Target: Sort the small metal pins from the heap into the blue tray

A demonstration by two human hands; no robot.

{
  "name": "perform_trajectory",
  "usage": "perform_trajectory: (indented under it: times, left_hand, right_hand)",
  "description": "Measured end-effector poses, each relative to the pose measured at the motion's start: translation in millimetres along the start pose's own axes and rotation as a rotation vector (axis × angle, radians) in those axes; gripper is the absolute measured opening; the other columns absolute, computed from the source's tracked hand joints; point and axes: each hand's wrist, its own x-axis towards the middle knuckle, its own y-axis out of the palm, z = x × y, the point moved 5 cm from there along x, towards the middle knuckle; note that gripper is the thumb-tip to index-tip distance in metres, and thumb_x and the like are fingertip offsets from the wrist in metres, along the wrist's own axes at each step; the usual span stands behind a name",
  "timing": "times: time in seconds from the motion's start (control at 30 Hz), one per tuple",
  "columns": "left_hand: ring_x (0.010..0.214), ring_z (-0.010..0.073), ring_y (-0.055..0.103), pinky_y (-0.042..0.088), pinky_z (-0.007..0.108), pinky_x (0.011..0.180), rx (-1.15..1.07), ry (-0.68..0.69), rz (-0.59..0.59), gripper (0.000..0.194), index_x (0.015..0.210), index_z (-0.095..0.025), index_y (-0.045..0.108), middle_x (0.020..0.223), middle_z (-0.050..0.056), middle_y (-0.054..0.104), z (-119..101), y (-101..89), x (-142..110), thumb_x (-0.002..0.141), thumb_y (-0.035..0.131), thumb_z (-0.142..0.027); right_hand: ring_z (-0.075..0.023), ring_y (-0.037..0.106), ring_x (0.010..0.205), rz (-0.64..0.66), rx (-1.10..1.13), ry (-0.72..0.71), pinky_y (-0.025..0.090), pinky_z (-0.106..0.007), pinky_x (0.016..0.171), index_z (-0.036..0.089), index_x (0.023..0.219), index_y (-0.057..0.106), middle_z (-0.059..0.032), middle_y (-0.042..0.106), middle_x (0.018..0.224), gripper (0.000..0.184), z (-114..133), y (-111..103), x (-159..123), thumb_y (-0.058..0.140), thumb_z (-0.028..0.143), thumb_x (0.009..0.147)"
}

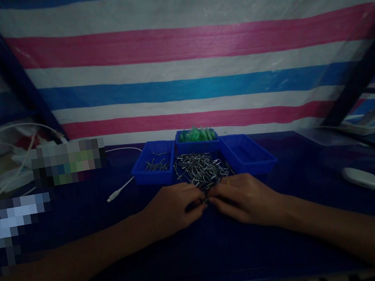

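Note:
A heap of thin metal pieces (201, 169), like nails or rivets, lies on the dark blue table between the trays. Just at its near edge, my left hand (177, 207) and my right hand (249, 197) meet with their fingertips almost touching. Thumb and fingers of each hand are pinched together. A small glint shows between the fingertips, too small and dark to name. The blue left tray (154, 178) holds some of the same metal pieces. Green and clear small pieces (197, 134) fill the back tray (198, 147). Nothing shows inside the right tray (254, 163).
A white cable end (119, 192) lies left of the trays. Further left are tangled white cables (15, 164) and blurred-out items. A white rounded device (361, 178) rests on the right. Striped plastic sheeting (197, 71) hangs behind, with blue frame posts (14, 73) at both sides.

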Motion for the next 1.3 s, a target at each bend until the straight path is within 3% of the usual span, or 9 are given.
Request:
perform_trajectory:
  times: [0.17, 0.37, 0.47, 0.6, 0.83, 1.0, 1.13, 1.3]
  left_hand:
    - [0.067, 0.0116, 0.053, 0.039, 0.022, 0.062, -0.05, -0.023, 0.042, 0.007, 0.076, -0.016, 0.053, 0.071, -0.001, 0.056, -0.7, 3.4, -0.4, 0.082, 0.052, -0.02]
    - [0.064, 0.01, 0.05, 0.037, 0.021, 0.058, -0.073, -0.116, -0.081, 0.003, 0.078, -0.016, 0.052, 0.07, -0.003, 0.053, 2.3, -9.6, 1.6, 0.077, 0.055, -0.016]
    - [0.064, 0.0097, 0.049, 0.038, 0.021, 0.06, -0.105, -0.071, -0.122, 0.003, 0.08, -0.016, 0.052, 0.072, -0.002, 0.054, -1.6, -13.7, 0.9, 0.077, 0.054, -0.016]
    - [0.071, 0.0109, 0.052, 0.04, 0.022, 0.065, -0.122, 0.038, -0.084, 0.008, 0.089, -0.018, 0.054, 0.076, -0.001, 0.056, -8.2, -11.9, -1.6, 0.082, 0.051, -0.019]
    - [0.074, 0.0114, 0.053, 0.041, 0.022, 0.068, -0.066, 0.065, -0.108, 0.011, 0.093, -0.017, 0.056, 0.078, -0.001, 0.059, -9.2, -13.5, -2.0, 0.084, 0.051, -0.024]
    - [0.072, 0.0124, 0.053, 0.041, 0.023, 0.065, 0.039, -0.007, -0.164, 0.009, 0.086, -0.016, 0.057, 0.075, 0.0, 0.058, -4.4, -19.4, -1.8, 0.083, 0.051, -0.021]
    - [0.069, 0.0123, 0.054, 0.041, 0.023, 0.063, 0.09, -0.066, -0.088, 0.007, 0.084, -0.016, 0.057, 0.072, -0.001, 0.058, 1.5, -12.2, -0.8, 0.08, 0.053, -0.02]
    - [0.068, 0.0121, 0.055, 0.04, 0.022, 0.061, 0.206, -0.05, 0.037, 0.007, 0.079, -0.016, 0.056, 0.071, -0.002, 0.058, 3.7, -4.0, -0.4, 0.081, 0.051, -0.02]
  right_hand:
    - [-0.0118, 0.053, 0.06, 0.023, 0.028, 0.011, 0.039, -0.023, 0.058, 0.013, 0.087, 0.059, -0.0029, 0.057, 0.066, 0.023, -0.8, 3.1, -0.7, 0.038, 0.023, 0.089]
    - [-0.0124, 0.053, 0.062, 0.09, -0.001, 0.113, 0.038, -0.024, 0.058, 0.014, 0.088, 0.056, -0.0023, 0.057, 0.067, 0.018, -11.0, 4.6, -0.6, 0.041, 0.023, 0.088]
    - [-0.0115, 0.053, 0.06, 0.149, 0.02, 0.122, 0.036, -0.023, 0.057, 0.014, 0.087, 0.054, -0.0014, 0.056, 0.067, 0.016, -11.5, 8.8, 0.8, 0.04, 0.022, 0.089]
    - [-0.0099, 0.051, 0.055, 0.19, 0.068, 0.124, 0.034, -0.021, 0.052, 0.015, 0.083, 0.051, 0.0, 0.054, 0.065, 0.015, -9.2, 13.1, 1.3, 0.038, 0.021, 0.089]
    - [-0.0099, 0.051, 0.057, 0.198, 0.077, 0.136, 0.034, -0.021, 0.053, 0.015, 0.084, 0.05, -0.0002, 0.055, 0.066, 0.015, -9.5, 14.0, 0.0, 0.038, 0.02, 0.089]
    - [-0.0108, 0.054, 0.06, 0.121, 0.056, 0.183, 0.035, -0.022, 0.056, 0.015, 0.086, 0.053, -0.0008, 0.057, 0.068, 0.015, -13.9, 7.1, 1.8, 0.041, 0.022, 0.089]
    - [-0.0121, 0.055, 0.064, 0.071, 0.038, 0.185, 0.037, -0.023, 0.06, 0.014, 0.09, 0.055, -0.0027, 0.059, 0.07, 0.018, -12.2, 2.6, 2.1, 0.04, 0.024, 0.09]
    - [-0.0115, 0.054, 0.062, 0.139, 0.009, 0.175, 0.036, -0.023, 0.058, 0.015, 0.086, 0.055, -0.0021, 0.059, 0.069, 0.018, -12.2, 8.7, 2.3, 0.04, 0.024, 0.09]
